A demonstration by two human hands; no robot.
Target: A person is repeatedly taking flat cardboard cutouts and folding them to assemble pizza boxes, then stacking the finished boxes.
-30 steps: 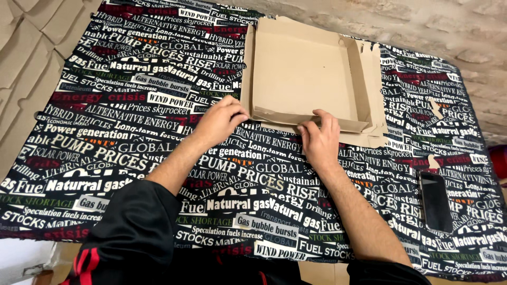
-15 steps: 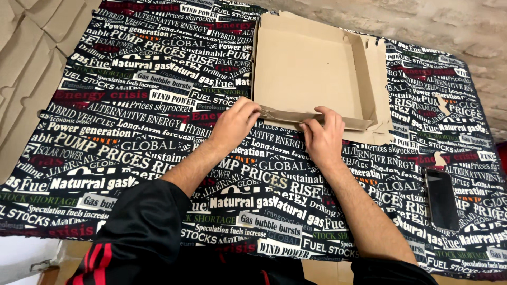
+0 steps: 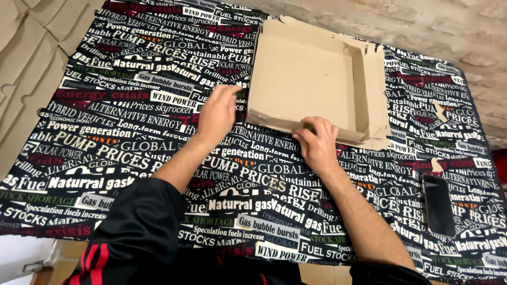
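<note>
Head view, setting: a person is leaning over a table (image 3: 121, 158) that is covered by a black cloth printed all over with newspaper-style headlines in white, red and green.

Head view, box: a shallow brown cardboard tray box (image 3: 306, 74) is lying flat on the cloth toward the twelve to one o'clock part of the picture, open side up, with its low walls standing on all sides.

Box axis: seen from above it is looking nearly square, so no long axis can be told; its near wall is running roughly from nine o'clock to three o'clock, tilted slightly down to the right.

Left hand: the left hand (image 3: 217, 112) is resting palm down with fingers nearly straight and together, fingertips touching the box's near-left corner; it is gripping nothing that can be seen.

Right hand: the right hand (image 3: 317, 143) is curling its fingers over the middle of the near wall, pinching or pressing that cardboard edge.

Direction from fingers: the box body is lying at twelve o'clock from the right hand and at about one to two o'clock from the left hand.

Nearer hand: both are touching the box, but the right hand is the one having hold of the wall.

Nearby things: a dark phone (image 3: 438, 205) is lying on the cloth at four o'clock, well apart from the box; small cardboard scraps (image 3: 437, 110) are lying near the right edge.
</note>
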